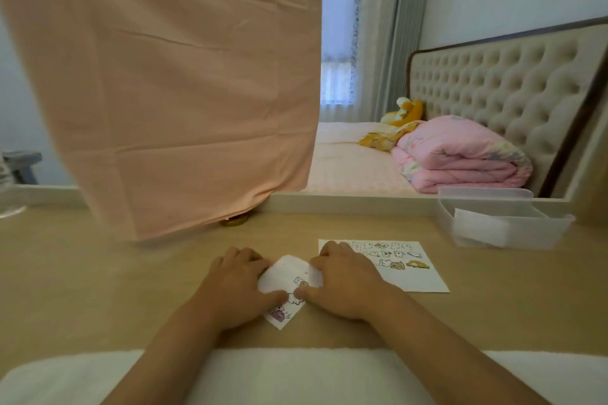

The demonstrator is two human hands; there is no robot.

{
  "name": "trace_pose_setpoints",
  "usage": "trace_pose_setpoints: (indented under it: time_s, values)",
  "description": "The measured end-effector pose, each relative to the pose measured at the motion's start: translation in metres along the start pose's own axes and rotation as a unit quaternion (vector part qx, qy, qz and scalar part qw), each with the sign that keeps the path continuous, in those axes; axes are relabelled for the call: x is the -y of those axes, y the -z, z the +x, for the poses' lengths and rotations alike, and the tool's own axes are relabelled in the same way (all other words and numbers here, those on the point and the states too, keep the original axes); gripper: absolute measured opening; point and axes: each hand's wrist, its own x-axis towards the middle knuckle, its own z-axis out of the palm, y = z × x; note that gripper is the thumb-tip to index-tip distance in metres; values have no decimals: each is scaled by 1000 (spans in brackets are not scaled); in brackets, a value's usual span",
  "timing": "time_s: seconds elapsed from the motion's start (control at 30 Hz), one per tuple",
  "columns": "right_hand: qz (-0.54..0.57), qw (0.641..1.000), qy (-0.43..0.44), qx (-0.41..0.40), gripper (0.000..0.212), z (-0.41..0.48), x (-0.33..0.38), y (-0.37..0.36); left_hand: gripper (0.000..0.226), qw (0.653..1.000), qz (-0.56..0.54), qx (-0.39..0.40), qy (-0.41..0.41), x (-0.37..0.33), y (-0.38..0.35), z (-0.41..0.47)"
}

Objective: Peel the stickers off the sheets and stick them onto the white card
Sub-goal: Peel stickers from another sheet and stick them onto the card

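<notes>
Sticker sheet [285, 274] lies pinched between left hand [237, 286] and right hand [345, 283].

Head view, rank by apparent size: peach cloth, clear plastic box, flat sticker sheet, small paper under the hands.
1. Hanging peach fabric cloth: largest by far.
2-3. Clear plastic rectangular box and flat white sticker sheet: alike, unranked.
4. Small white stickered paper, partly covered: smallest.

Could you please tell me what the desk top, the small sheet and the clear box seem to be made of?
Desk top: probably wood or wood-look laminate, matt, with a pale, even tan surface. Small sheet: thin white paper or card, likely, since it bends upward and carries printed pictures. Clear box: translucent plastic, slightly frosted, and white contents show through its wall.
</notes>
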Motion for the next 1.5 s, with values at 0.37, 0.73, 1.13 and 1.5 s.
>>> trace_pose_setpoints:
  time_s: [0.37,0.73,1.13,1.5]
  values:
    - [321,945,-16,-60,21,2,-8,-2,31,947,-307,-91,35,-2,7,-6]
    - [568,803,-18,-181,23,0,-1,15,24,818,-573,-25,46,-29,32,-26]
    - [556,816,26,-157,17,-6,2,18,88,939,-222,-246,-95,-16,14,-17]
    - [445,878,69,-165,23,-7,-3,16,35,953,-145,-248,-97,-13,14,-18]
